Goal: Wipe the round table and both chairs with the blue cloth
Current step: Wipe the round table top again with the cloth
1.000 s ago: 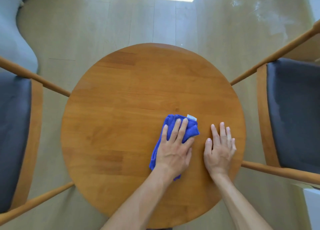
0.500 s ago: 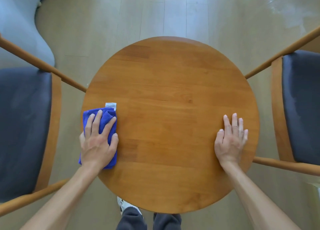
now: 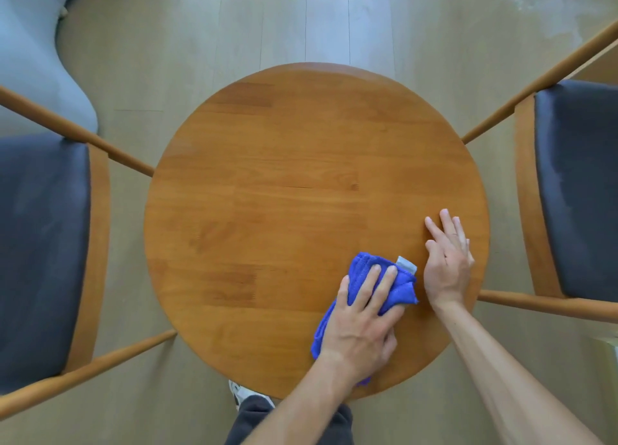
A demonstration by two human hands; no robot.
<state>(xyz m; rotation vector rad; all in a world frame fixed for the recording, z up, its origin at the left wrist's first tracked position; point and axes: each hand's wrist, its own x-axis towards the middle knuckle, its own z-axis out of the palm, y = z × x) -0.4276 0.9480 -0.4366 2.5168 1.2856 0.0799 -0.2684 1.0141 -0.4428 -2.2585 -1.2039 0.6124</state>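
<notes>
Evidently to press it flat for wiping, the left hand (image 3: 359, 324) spreads straight fingers (image 3: 384, 285) over the blue cloth (image 3: 364, 270) on the round surface (image 3: 284, 183), while the right hand (image 3: 446, 264), just beside the cloth, lies open-fingered, probably bracing.

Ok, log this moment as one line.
phase: wiping round wooden table | left hand: pressing folded blue cloth, near-right area | right hand: flat on tabletop | chairs: untouched

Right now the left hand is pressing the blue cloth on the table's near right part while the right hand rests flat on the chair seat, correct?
Not quite. In the head view the right hand rests flat on the round table, not on a chair seat. The left hand does press the blue cloth there.
</notes>
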